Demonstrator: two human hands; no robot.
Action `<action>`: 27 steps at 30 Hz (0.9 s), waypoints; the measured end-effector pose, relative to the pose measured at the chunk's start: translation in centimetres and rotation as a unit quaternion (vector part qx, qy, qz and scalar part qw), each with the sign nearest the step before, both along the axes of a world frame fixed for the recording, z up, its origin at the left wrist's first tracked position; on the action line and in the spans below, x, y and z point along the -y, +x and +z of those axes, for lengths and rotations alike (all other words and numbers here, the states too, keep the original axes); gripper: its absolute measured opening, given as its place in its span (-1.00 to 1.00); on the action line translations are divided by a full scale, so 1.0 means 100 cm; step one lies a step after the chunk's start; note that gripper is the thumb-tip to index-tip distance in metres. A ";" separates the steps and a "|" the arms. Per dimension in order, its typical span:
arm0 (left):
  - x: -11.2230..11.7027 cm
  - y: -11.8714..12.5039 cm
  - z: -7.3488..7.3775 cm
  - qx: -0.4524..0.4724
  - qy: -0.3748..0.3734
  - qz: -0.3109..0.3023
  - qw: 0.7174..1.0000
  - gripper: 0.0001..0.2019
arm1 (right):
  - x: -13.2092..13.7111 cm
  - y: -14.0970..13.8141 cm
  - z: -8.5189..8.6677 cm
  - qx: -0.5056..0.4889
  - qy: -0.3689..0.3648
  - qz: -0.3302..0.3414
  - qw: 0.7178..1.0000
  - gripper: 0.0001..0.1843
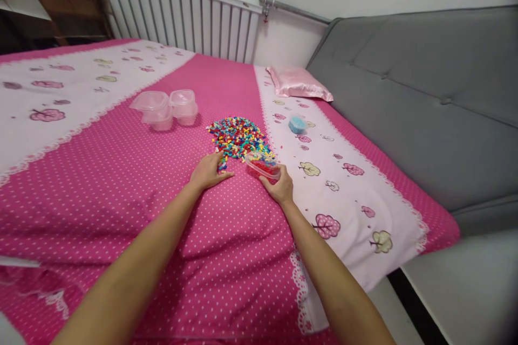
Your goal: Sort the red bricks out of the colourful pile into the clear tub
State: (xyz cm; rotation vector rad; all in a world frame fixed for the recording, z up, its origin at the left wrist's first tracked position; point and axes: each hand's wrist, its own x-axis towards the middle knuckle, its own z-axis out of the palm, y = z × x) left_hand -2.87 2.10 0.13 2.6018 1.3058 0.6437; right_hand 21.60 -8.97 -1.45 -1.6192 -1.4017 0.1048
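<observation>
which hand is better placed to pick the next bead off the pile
Left, probably. The left hand rests at the bead pile, fingers free; the right hand grips the clear container of red pieces.

- Left hand (208, 171) tips in bead pile (238, 137); I can't see any pinch.
- Right hand (280, 187) fingers partly behind red tub (263, 166).
- Desk (60, 5) cut off top-left.

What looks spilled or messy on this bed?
A heap of small multicoloured pieces lies loose on the pink bedsheet, not in any box. The left hand touches its near edge; the right hand holds a clear tub of red pieces beside it. Nothing looks broken.
</observation>
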 end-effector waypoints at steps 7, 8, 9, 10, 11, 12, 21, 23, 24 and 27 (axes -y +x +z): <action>-0.006 0.001 -0.006 0.020 -0.016 -0.005 1.000 -0.26 | 0.000 0.000 0.001 -0.003 -0.012 0.000 1.000 -0.42; -0.007 0.002 -0.007 0.024 -0.018 -0.005 1.000 -0.26 | -0.001 0.000 0.001 -0.004 -0.013 0.001 1.000 -0.43; -0.008 0.002 -0.007 0.028 -0.020 -0.006 0.999 -0.26 | -0.001 0.000 0.001 -0.004 -0.013 0.000 1.000 -0.43; -0.009 0.003 -0.007 0.032 -0.022 -0.006 0.999 -0.26 | -0.001 0.000 0.002 -0.005 -0.014 -0.001 1.000 -0.43; -0.010 0.003 -0.007 0.036 -0.023 -0.006 0.999 -0.26 | -0.002 0.000 0.002 -0.005 -0.016 -0.002 1.000 -0.43; -0.011 0.004 -0.006 0.040 -0.024 -0.005 0.999 -0.26 | -0.002 -0.001 0.002 -0.007 -0.018 -0.002 1.000 -0.43; -0.015 0.001 -0.011 0.092 -0.046 -0.015 0.995 -0.25 | 0.000 -0.003 0.004 -0.020 -0.017 0.007 1.000 -0.46; -0.015 0.001 -0.013 0.109 -0.054 -0.020 0.992 -0.25 | -0.001 -0.003 0.003 -0.025 -0.016 0.008 1.000 -0.46; -0.015 0.001 -0.013 0.118 -0.058 -0.025 0.991 -0.25 | -0.001 -0.003 0.003 -0.028 -0.016 0.008 0.999 -0.46; -0.015 0.005 -0.012 0.153 -0.072 -0.039 0.985 -0.28 | -0.003 -0.003 0.002 -0.042 -0.016 0.007 0.999 -0.45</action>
